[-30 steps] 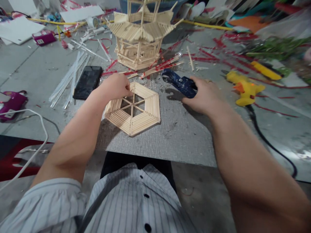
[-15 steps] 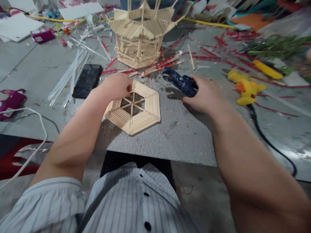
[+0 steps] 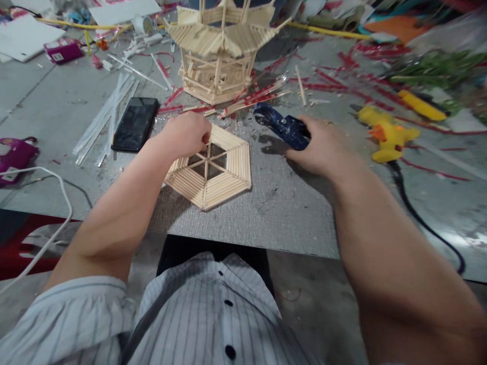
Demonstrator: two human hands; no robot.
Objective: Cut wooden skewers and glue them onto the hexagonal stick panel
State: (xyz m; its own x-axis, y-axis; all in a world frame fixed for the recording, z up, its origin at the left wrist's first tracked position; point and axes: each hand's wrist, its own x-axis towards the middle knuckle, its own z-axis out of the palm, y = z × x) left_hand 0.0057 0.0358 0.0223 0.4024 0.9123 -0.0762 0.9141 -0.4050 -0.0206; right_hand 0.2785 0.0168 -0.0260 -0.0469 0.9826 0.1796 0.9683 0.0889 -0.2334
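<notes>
A hexagonal frame of pale wooden sticks (image 3: 228, 185), with spokes meeting at an open centre, lies flat near the table's front edge. My left hand (image 3: 186, 134) is over its upper left part, fingers curled in and closed. Whatever they pinch is hidden from view. To the right of the frame, my right hand (image 3: 323, 147) is wrapped round a dark blue hand cutter (image 3: 283, 126) with a curved jaw pointing left. Behind both hands stands a pagoda-like model (image 3: 215, 61) of the same sticks, with a flared roof.
A black phone (image 3: 135, 124) lies left beside clear glue sticks (image 3: 106, 119). A yellow glue gun (image 3: 386, 133) with a black cord is at right. Red-and-clear wrappers (image 3: 331, 83) and loose sticks (image 3: 300, 86) litter the table (image 3: 289, 213). A white cable (image 3: 63, 192) crosses at left.
My left hand has shifted slightly to the right over the frame, fingers still closed. The right hand keeps the cutter in nearly the same place. The view has tilted slightly.
</notes>
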